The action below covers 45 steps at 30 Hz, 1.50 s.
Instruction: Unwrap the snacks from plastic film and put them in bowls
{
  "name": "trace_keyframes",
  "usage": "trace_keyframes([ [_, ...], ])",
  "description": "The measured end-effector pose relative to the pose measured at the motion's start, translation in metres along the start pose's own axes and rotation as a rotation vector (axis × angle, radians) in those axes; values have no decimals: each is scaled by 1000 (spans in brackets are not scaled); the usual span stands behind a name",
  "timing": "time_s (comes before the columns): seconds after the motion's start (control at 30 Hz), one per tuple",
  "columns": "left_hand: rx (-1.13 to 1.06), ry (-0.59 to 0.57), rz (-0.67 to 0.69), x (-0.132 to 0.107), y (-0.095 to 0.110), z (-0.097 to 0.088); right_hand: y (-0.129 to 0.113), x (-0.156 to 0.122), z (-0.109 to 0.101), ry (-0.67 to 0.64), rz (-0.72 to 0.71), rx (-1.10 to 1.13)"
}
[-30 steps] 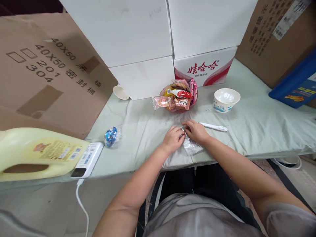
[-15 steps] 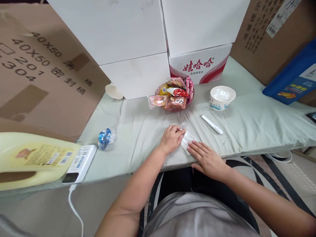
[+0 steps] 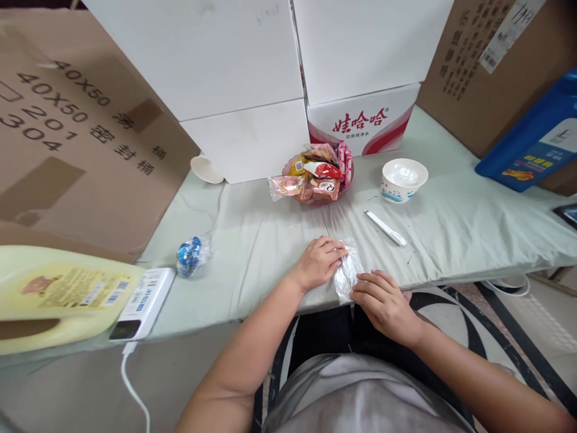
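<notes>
A flat, crinkled piece of clear plastic point(image 3: 347, 270), which looks like a folded bag, lies at the front edge of the cloth-covered table. My left hand point(image 3: 319, 262) has its fingers closed on the upper left side of the plastic. At the lower right side, my right hand point(image 3: 384, 304) pinches the edge with curled fingers; the thumb is mostly hidden. Just beyond my right hand lies a white utility knife point(image 3: 384, 227). Farther back, a pink bowl point(image 3: 325, 199) is heaped with wrapped snacks point(image 3: 322, 171).
A white paper bowl point(image 3: 403, 180) stands at the right. On the left are a blue foil ball in clear wrap point(image 3: 192, 255), a white power bank point(image 3: 146, 300) with a cable and a yellow jug point(image 3: 58, 297). White boxes point(image 3: 243, 138) and brown cartons point(image 3: 67, 150) stand behind.
The plastic has shifted slightly toward me and to the right, along with my left hand. My right hand has gone from lying flat on it to curled fingers at its edge.
</notes>
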<state>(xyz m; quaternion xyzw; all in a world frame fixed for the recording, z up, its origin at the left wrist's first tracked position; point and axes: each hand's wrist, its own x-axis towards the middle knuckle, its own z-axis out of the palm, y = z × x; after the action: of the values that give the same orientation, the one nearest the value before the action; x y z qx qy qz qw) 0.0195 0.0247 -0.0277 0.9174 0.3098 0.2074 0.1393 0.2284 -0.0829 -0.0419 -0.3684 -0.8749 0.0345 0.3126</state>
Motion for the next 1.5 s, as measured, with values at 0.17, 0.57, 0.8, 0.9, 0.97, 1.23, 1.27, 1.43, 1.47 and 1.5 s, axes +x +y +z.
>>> trace_keyframes([
  [0.17,-57,-5,1,1,-3,-1,16,31,-16,-147,-53,54],
  [0.57,-280,175,-119,-5,-16,7,69,105,17,-350,243,-107],
  [0.8,-254,219,-168,-5,-14,0,68,98,26,-253,261,-63],
  [0.9,-142,235,-228,-3,-13,1,70,97,26,-229,261,-54],
  [0.97,-71,224,-255,-1,-12,2,73,97,25,-152,282,-95],
  [1.23,-71,234,-217,-1,-15,2,59,83,13,-29,70,9],
  [1.27,-76,243,-213,-2,-16,2,54,78,13,-94,44,29],
  [1.43,-67,254,-218,-2,-21,4,56,62,-2,-175,51,19],
  [1.47,-68,249,-216,-1,-21,4,65,64,-12,-134,55,6],
  [1.5,-71,244,-214,-1,-20,3,75,67,-25,-70,82,-19],
])
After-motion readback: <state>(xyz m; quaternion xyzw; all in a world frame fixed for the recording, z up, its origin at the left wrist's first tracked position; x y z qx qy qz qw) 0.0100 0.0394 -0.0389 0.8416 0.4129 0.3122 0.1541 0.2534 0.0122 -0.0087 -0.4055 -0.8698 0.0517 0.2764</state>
